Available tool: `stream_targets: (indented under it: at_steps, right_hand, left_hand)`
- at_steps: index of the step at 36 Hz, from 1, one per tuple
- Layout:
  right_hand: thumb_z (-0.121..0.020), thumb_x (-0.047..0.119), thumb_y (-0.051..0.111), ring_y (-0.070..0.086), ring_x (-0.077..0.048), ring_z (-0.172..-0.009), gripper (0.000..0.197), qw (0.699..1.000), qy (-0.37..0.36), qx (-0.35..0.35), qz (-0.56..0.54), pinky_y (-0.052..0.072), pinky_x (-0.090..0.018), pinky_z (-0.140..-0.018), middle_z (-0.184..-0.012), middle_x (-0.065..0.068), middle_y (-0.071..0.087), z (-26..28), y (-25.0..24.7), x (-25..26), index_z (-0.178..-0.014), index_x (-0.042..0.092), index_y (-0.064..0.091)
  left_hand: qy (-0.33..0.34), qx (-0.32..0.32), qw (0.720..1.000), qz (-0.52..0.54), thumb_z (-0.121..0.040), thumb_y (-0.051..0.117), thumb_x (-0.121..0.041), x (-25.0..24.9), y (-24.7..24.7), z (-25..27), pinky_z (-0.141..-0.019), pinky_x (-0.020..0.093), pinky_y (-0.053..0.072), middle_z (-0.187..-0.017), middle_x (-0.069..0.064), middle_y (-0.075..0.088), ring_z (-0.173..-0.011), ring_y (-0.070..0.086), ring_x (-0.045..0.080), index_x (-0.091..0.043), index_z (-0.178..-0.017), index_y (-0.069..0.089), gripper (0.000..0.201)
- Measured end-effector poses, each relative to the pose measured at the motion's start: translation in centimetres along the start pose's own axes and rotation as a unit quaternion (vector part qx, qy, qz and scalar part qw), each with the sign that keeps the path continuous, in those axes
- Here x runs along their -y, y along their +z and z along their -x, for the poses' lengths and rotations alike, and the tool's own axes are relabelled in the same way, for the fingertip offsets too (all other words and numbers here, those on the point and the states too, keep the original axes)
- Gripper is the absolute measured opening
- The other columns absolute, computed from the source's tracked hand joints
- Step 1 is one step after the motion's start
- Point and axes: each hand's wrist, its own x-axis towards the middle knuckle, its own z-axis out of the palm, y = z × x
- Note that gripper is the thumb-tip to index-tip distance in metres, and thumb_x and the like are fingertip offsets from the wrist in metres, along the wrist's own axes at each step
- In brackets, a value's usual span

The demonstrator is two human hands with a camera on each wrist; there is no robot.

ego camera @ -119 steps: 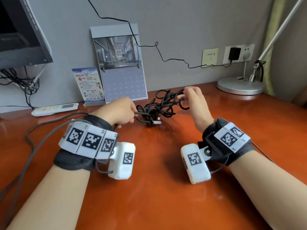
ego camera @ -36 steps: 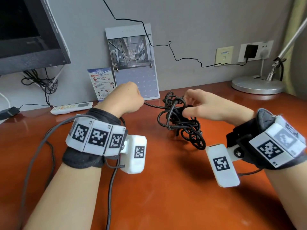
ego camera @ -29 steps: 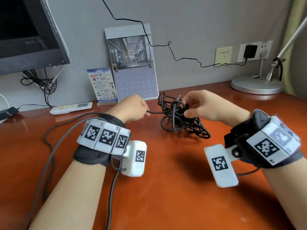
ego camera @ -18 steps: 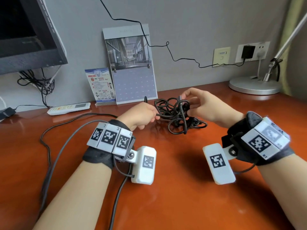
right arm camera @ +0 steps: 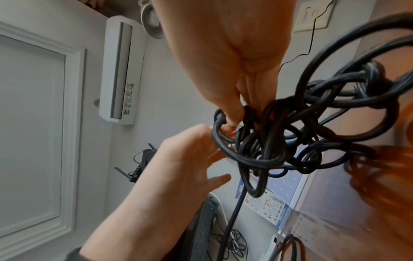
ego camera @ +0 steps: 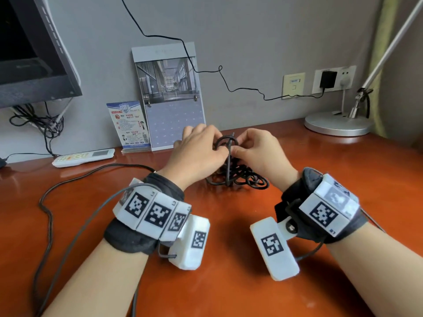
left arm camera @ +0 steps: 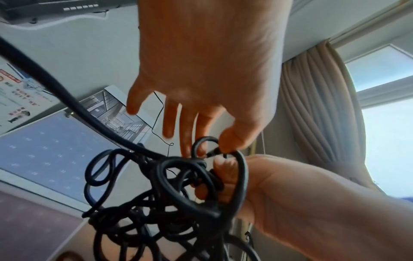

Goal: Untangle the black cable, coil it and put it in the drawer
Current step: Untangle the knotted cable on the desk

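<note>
The black cable [ego camera: 242, 179] is a knotted tangle; its lower loops rest on the red-brown desk [ego camera: 229, 294] and its top is lifted between my two hands. My left hand [ego camera: 212, 152] pinches a small upper loop between thumb and forefinger, the other fingers held straight. In the left wrist view that pinch [left arm camera: 223, 143] sits at the top of the tangle [left arm camera: 174, 203]. My right hand [ego camera: 242, 152] grips a bunch of strands just beside it, fingers curled into the knot [right arm camera: 236, 113]. No drawer is in view.
A calendar [ego camera: 174, 110] and a leaflet stand [ego camera: 129, 124] lean on the wall behind the hands. A white remote [ego camera: 83, 155] lies at the left, under a monitor [ego camera: 27, 53]. A lamp base [ego camera: 338, 122] stands at the back right. A grey lead [ego camera: 45, 202] trails across the desk's left.
My left hand has moved right, from pulling a strand sideways to meeting the right hand at the top of the tangle. The tangle has bunched up between the hands.
</note>
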Motion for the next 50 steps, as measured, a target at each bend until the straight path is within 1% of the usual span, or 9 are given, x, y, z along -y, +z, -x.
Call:
stream_targets:
  at_steps: [6, 14, 18, 22, 26, 34, 39, 47, 50]
  right_hand:
    - [-0.083, 0.016, 0.07, 0.055, -0.008, -0.06, 0.022, 1.0, 0.006, 0.0, -0.003, 0.042, -0.013, -0.054, -0.07, 0.003, 0.062, 0.2, 0.1, 0.2, -0.068, 0.02, 0.053]
    - [-0.082, 0.018, 0.07, 0.06, -0.013, -0.066, 0.023, 1.0, 0.015, 0.004, -0.015, 0.044, -0.014, -0.056, -0.069, 0.002, 0.063, 0.4, 0.3, 0.4, -0.066, 0.021, 0.053]
    - [-0.084, 0.02, 0.069, 0.061, -0.018, -0.068, 0.027, 0.999, 0.001, 0.025, -0.027, 0.047, -0.024, -0.059, -0.073, -0.001, 0.063, 0.7, 0.6, 0.7, -0.066, 0.021, 0.049]
    - [-0.083, 0.015, 0.069, 0.06, -0.025, -0.08, 0.026, 0.999, -0.031, 0.013, -0.009, 0.054, -0.036, -0.076, -0.09, -0.009, 0.056, 0.7, 0.7, 1.3, -0.068, 0.019, 0.049]
    - [-0.085, 0.008, 0.067, 0.063, -0.019, -0.073, 0.02, 0.99, 0.017, 0.037, -0.134, 0.059, -0.03, -0.065, -0.08, -0.01, 0.064, 0.8, 0.1, 1.7, -0.071, 0.012, 0.054]
    - [-0.088, 0.008, 0.059, 0.049, -0.019, -0.069, 0.021, 0.987, 0.025, 0.085, -0.137, 0.054, -0.049, -0.07, -0.075, -0.008, 0.055, 0.5, 0.2, 2.4, -0.07, 0.015, 0.049]
    - [-0.092, 0.015, 0.051, 0.041, -0.015, -0.066, 0.023, 0.982, 0.051, 0.127, -0.128, 0.049, -0.036, -0.066, -0.067, -0.002, 0.043, 0.6, -0.2, 3.2, -0.071, 0.013, 0.043]
    - [-0.096, 0.006, 0.039, 0.053, -0.016, -0.072, 0.034, 0.947, 0.073, 0.199, -0.24, 0.049, -0.033, -0.088, -0.065, -0.002, 0.057, 0.3, -1.4, 2.1, -0.066, 0.01, 0.055]
    - [-0.097, 0.014, 0.044, 0.047, -0.012, -0.052, 0.034, 0.968, 0.08, 0.152, -0.182, 0.051, -0.033, -0.068, -0.047, 0.006, 0.045, -0.2, -1.1, 2.2, -0.065, 0.012, 0.054]
  left_hand:
    - [-0.025, 0.105, 0.992, 0.068, -0.076, 0.06, -0.039, 0.6, -0.7, 0.5, -0.054, 0.028, 0.034, -0.067, -0.007, 0.051, -0.059, 0.045, 0.011, -0.016, -0.08, 0.054, 0.025]
    - [-0.073, 0.148, 0.983, 0.081, -0.068, 0.049, -0.055, 1.1, -0.1, 0.3, -0.092, 0.035, 0.037, -0.105, 0.001, 0.045, -0.113, 0.038, 0.02, -0.028, -0.094, 0.052, 0.038]
    - [-0.062, 0.128, 0.99, 0.016, -0.09, 0.042, -0.039, 1.0, 0.0, 0.1, -0.108, 0.05, 0.025, -0.089, -0.007, 0.039, -0.103, 0.03, 0.017, -0.021, -0.098, 0.048, 0.02]
    - [-0.043, 0.139, 0.989, -0.006, -0.091, 0.04, -0.039, 1.4, -0.2, 0.1, -0.106, 0.051, 0.028, -0.084, -0.008, 0.044, -0.105, 0.031, 0.015, -0.03, -0.079, 0.042, 0.015]
    - [-0.067, 0.12, 0.99, -0.008, -0.065, 0.032, -0.057, 1.5, -0.4, -0.3, -0.093, 0.039, 0.043, -0.096, 0.003, 0.051, -0.104, 0.043, 0.019, -0.03, -0.084, 0.05, 0.038]
    - [-0.046, 0.11, 0.992, -0.047, -0.084, 0.055, -0.036, 1.4, -0.7, -0.3, -0.08, 0.034, 0.042, -0.08, -0.005, 0.05, -0.113, 0.041, 0.026, -0.031, -0.076, 0.051, 0.01]
    - [-0.024, 0.113, 0.989, -0.093, -0.086, 0.05, -0.038, 1.6, -0.1, -0.5, -0.06, 0.03, 0.034, -0.073, -0.005, 0.053, -0.078, 0.05, 0.021, -0.03, -0.071, 0.045, 0.018]
    - [-0.042, 0.123, 0.988, -0.084, -0.088, 0.051, -0.038, 2.0, -0.3, -0.6, -0.065, 0.028, 0.038, -0.074, -0.01, 0.055, -0.075, 0.053, 0.017, -0.03, -0.072, 0.05, 0.017]
    - [-0.046, 0.122, 0.986, -0.1, -0.088, 0.05, -0.041, 2.1, -0.3, -0.5, -0.067, 0.028, 0.039, -0.076, -0.012, 0.056, -0.079, 0.055, 0.017, -0.03, -0.083, 0.057, 0.014]
